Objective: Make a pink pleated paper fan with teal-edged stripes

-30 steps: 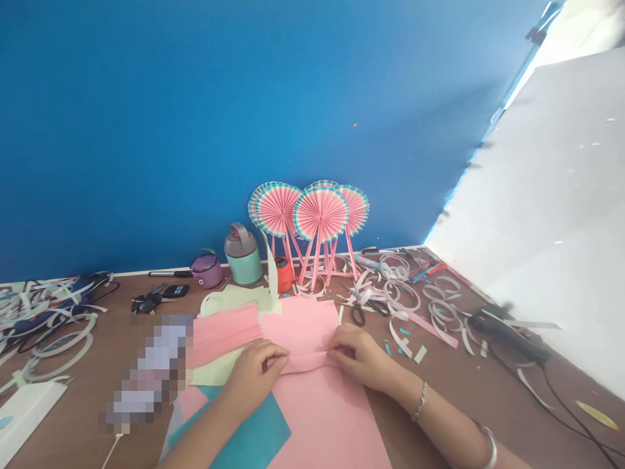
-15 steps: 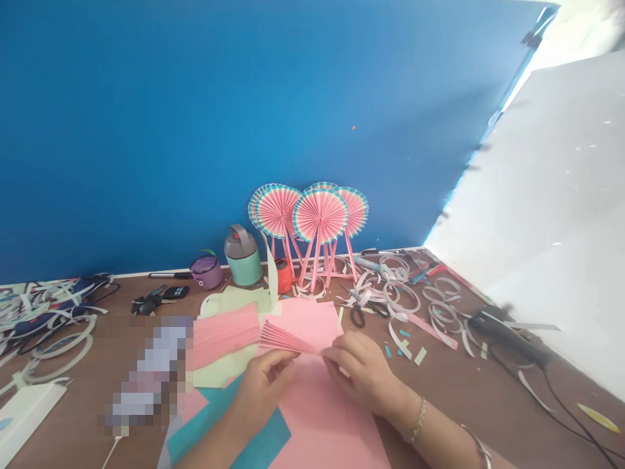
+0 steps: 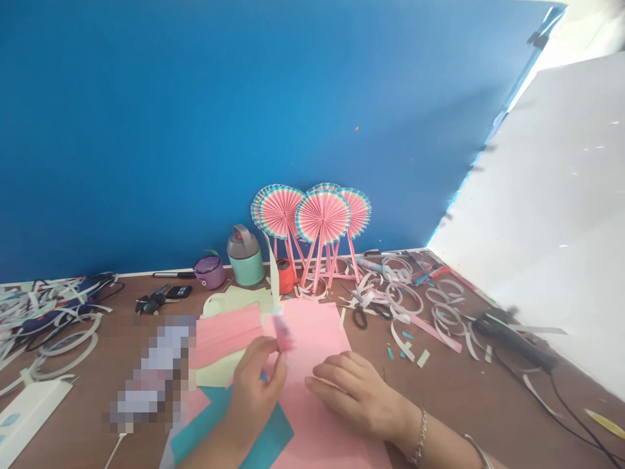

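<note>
My left hand (image 3: 256,384) is closed, pinching a pleated pink paper strip (image 3: 284,333) between thumb and fingers. The strip stands upright, its end blurred by motion. My right hand (image 3: 360,396), fingers stretched out and apart from the strip, hovers at or rests on a large pink paper sheet (image 3: 310,423); contact is unclear. Under my left forearm lies teal paper (image 3: 273,433). Left of the strip are a pink paper stack (image 3: 227,335) and pale green sheets (image 3: 222,370).
Several round pleated paper fans (image 3: 322,216) lean against the blue wall (image 3: 195,130). A teal jar (image 3: 247,267) and purple pot (image 3: 209,272) stand at the back. Scissors (image 3: 360,317), curled paper strips (image 3: 403,296) and a black corded tool (image 3: 517,339) lie to the right.
The pleated strip has turned from lying sideways between both hands to upright in my left hand. My right hand has let go of it and moved down onto or over the pink sheet.
</note>
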`<state>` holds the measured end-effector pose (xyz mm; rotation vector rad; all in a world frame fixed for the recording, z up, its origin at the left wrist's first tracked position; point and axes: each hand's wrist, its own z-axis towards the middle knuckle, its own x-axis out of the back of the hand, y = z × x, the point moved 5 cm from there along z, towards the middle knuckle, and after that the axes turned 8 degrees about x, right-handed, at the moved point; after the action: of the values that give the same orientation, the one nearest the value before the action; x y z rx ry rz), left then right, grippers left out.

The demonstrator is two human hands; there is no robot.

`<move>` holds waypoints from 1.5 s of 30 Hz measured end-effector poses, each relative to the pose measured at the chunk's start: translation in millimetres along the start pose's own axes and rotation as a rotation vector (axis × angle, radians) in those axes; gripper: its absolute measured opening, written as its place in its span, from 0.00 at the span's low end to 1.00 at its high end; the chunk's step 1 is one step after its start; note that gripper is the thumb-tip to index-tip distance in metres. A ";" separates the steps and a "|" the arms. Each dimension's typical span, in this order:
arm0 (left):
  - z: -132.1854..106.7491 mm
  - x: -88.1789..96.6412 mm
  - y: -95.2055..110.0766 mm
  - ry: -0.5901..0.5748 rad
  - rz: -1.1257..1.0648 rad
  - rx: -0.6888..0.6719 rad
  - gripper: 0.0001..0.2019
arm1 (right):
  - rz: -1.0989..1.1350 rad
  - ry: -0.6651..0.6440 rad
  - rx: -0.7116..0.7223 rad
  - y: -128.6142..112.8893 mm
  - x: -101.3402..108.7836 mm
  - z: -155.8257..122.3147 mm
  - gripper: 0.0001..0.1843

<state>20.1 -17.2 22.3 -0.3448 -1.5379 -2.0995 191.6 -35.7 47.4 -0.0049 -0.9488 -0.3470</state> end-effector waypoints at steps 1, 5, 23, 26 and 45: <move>-0.4 3.5 5.2 0.047 0.116 -0.120 0.10 | -0.033 0.051 -0.004 -0.8 4.5 -0.9 0.15; -2.8 -3.9 16.2 -0.020 0.473 -0.412 0.16 | -0.164 0.094 -0.104 3.5 4.5 -3.7 0.17; -10.1 -26.5 -7.3 -0.316 0.686 -0.439 0.12 | 0.069 -0.356 -0.342 35.8 -36.8 -24.4 0.08; -11.8 -28.8 -4.6 -0.346 0.693 -0.418 0.13 | 0.081 -0.316 -0.305 30.4 -35.9 -18.8 0.09; 2.3 -19.9 -8.1 -0.415 0.572 -0.194 0.13 | 0.266 -0.323 -0.528 46.3 -41.3 -27.4 0.12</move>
<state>32.1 -8.3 6.9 -1.1996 -1.2352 -1.7769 205.0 15.7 5.3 -0.6806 -1.1348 -0.3459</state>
